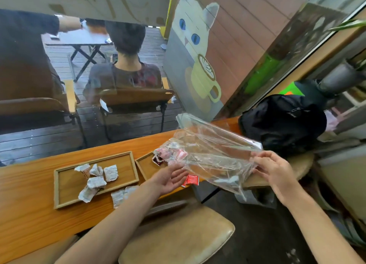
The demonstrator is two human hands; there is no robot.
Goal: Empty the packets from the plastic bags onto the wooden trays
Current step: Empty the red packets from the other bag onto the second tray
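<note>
My right hand (274, 169) pinches the end of a clear plastic bag (213, 151) and holds it tilted above the right wooden tray (143, 163). Red packets (172, 154) lie at the bag's mouth over that tray. My left hand (171, 177) is held open, palm up, just below the bag. One red packet (191, 180) lies at the table's edge beside my left hand. The left wooden tray (65, 186) holds several white packets (97, 175). Two more white packets (121, 195) lie on the table beside it.
The wooden table (29, 210) runs along a window. A black backpack (283, 123) sits at its right end. A padded chair seat (178, 238) is below my arms. Beyond the glass, a person sits on a chair with their back to me.
</note>
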